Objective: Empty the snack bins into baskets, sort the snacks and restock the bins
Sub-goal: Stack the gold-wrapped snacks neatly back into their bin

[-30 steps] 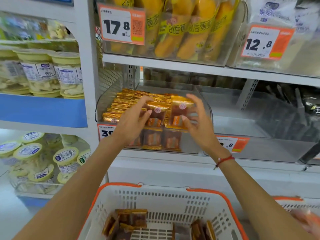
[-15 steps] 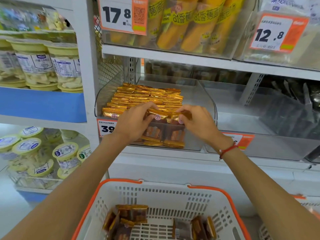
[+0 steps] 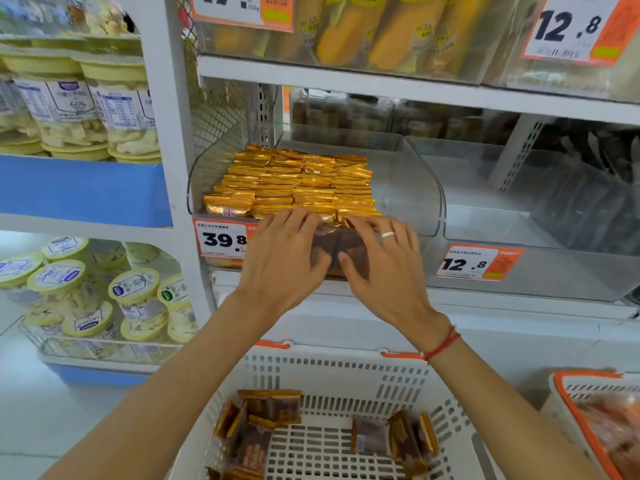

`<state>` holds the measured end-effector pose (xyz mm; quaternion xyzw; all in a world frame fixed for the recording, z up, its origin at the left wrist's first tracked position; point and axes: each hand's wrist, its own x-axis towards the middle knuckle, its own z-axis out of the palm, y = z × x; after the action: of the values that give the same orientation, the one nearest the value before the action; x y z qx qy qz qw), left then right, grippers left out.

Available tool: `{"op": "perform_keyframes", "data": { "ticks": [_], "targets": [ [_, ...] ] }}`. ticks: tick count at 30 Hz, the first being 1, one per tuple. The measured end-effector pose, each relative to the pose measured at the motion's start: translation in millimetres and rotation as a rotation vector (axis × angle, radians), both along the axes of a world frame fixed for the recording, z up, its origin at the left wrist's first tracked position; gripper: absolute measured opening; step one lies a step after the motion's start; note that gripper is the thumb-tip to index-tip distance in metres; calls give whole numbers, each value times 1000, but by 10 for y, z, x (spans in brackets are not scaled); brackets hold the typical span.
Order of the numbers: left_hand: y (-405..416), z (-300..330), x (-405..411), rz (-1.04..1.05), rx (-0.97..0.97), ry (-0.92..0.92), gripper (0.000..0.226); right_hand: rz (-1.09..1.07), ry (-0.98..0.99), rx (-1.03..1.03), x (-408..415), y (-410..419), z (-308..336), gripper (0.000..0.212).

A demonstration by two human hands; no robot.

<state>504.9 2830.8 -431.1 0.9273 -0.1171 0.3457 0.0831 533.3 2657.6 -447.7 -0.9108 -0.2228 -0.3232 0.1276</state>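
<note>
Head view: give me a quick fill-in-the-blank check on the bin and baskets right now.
1. The left hand and right hand press on gold packets in the bin priced ____.
2. The white basket has ____ rim trim.
3. The bin to its right is tagged ____.

Missing: 39.8; orange; 12.8

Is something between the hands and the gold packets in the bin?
Nothing visible. The left hand and right hand already rest on the front packets at the open front edge of the bin, fingers lying over them.
</note>
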Motion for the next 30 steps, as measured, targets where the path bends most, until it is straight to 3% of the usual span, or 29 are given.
{"op": "perform_keyframes", "data": {
  "ticks": [4, 14, 17, 20, 23, 27, 30],
  "targets": [
    [41, -79, -4, 58, 39, 43, 49, 1, 4, 0, -1, -46, 11, 52],
    [97, 71, 110, -10, 14, 208, 58, 4, 85, -78, -8, 12, 59, 63],
    [136, 64, 26, -39, -80, 101, 61, 79, 31, 89, -152, -56, 48, 64],
    [186, -177, -294, -23, -275, -113, 56, 176, -78, 263, -467, -96, -186, 45],
    [314, -762, -682, 153, -494, -150, 45, 232, 53, 306, -727, -73, -757, 28],
    [531, -1781, -1112, 522, -630, 231, 57, 261, 409, 115, -946, 93, -1792, 17],
    [558, -2195, -1298, 706, -571, 541, 69, 275, 613, 24, -1056, 396, -2394, 24]
  ]
}}
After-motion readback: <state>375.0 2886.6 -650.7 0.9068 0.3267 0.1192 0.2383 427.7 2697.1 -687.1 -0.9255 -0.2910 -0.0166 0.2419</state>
